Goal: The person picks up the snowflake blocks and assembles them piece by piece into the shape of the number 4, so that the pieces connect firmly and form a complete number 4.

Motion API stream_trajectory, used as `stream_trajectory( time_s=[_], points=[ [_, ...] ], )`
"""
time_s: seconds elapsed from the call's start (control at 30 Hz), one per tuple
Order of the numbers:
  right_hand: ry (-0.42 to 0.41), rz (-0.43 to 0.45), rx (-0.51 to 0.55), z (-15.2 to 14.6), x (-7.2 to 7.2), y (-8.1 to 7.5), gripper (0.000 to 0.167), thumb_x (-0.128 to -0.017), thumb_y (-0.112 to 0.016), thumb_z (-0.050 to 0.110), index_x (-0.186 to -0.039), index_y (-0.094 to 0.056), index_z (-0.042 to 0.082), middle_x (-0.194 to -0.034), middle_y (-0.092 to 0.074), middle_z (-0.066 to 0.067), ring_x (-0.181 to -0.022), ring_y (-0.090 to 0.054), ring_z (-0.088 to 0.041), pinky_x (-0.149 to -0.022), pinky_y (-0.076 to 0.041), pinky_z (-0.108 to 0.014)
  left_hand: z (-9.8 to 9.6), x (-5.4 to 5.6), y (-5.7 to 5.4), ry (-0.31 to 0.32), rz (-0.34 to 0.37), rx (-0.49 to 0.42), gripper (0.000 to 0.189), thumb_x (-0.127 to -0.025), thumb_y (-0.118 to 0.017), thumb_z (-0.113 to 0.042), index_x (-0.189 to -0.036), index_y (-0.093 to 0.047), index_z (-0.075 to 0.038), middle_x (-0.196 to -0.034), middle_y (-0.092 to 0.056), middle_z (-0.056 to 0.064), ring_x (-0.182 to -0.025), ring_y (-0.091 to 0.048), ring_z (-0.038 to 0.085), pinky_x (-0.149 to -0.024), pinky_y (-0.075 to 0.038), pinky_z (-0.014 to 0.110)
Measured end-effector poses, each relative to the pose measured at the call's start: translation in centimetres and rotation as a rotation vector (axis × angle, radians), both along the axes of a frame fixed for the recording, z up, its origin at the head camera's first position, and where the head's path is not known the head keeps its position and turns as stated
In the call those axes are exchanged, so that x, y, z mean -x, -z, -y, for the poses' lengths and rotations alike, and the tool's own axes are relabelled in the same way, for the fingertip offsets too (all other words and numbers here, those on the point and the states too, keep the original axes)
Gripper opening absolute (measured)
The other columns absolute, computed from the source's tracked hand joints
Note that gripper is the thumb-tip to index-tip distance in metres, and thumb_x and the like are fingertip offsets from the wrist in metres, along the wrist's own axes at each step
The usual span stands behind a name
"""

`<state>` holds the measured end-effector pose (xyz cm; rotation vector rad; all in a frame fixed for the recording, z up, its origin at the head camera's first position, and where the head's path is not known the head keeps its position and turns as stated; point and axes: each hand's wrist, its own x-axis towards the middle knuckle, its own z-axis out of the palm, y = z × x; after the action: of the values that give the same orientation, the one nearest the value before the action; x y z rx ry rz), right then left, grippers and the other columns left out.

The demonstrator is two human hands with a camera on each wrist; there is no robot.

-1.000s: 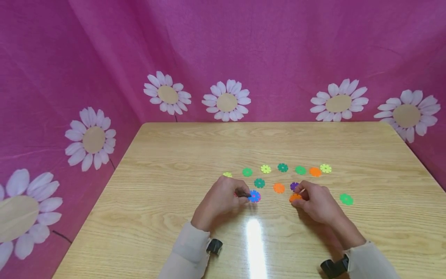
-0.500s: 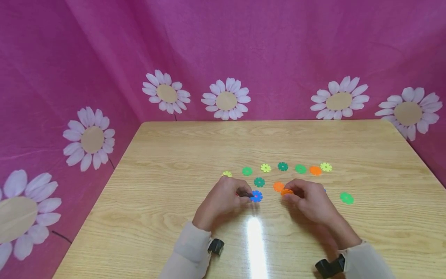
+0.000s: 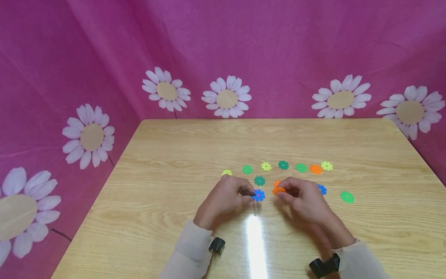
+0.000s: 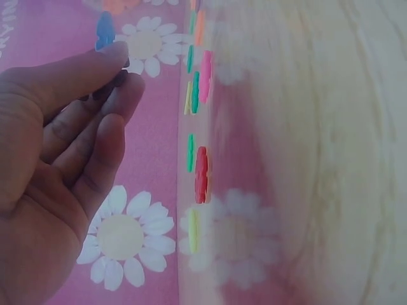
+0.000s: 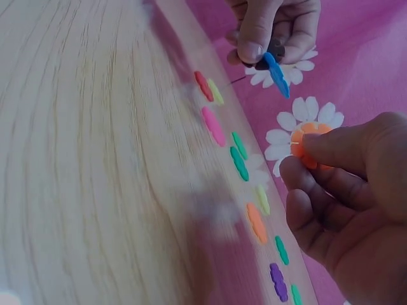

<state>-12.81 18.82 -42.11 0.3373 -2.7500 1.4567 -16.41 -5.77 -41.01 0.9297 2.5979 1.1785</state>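
My left hand (image 3: 224,197) pinches a dark notched plastic disc (image 3: 246,193), with a blue notched disc (image 3: 259,195) joined at its edge. In the left wrist view the blue disc (image 4: 105,30) sticks out past the thumb. Thumb and fingers of my right hand (image 3: 308,198) pinch an orange notched disc (image 5: 308,143). The two held pieces are raised above the table, close together but apart. Behind the held orange disc, another orange disc (image 3: 277,183) on the table is partly covered in the head view.
Notched discs lie spread on the wooden table (image 3: 156,174): teal (image 3: 259,181), green (image 3: 347,197), blue (image 3: 322,189), yellow (image 3: 266,166) and others. A red disc (image 5: 203,86), a pink disc (image 5: 213,126) and a purple disc (image 5: 278,282) show in the right wrist view. A flowered pink cloth (image 3: 278,46) surrounds the table.
My right hand has moved left with the orange disc, nearer the blue disc. A blue disc on the table has come into view behind that hand. My left hand has shifted slightly right.
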Motion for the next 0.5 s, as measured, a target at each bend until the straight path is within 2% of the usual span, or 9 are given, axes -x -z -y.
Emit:
stream_trajectory(
  time_s=[0.5],
  points=[
    [-0.077, -0.004, 0.17, 0.99, -0.03, 0.4, 0.007, -0.087, -0.074, -0.002, -0.091, -0.072, 0.004, -0.087, -0.071, -0.006, -0.076, -0.066, -0.019, -0.068, -0.053, -0.026, -0.11, -0.01, 0.12, 0.006, -0.001, -0.017, 0.008, -0.084, -0.081, -0.006, -0.091, -0.077, -0.009, -0.084, -0.072, -0.008, -0.074, -0.063, -0.002, -0.07, -0.052, 0.018]
  ],
)
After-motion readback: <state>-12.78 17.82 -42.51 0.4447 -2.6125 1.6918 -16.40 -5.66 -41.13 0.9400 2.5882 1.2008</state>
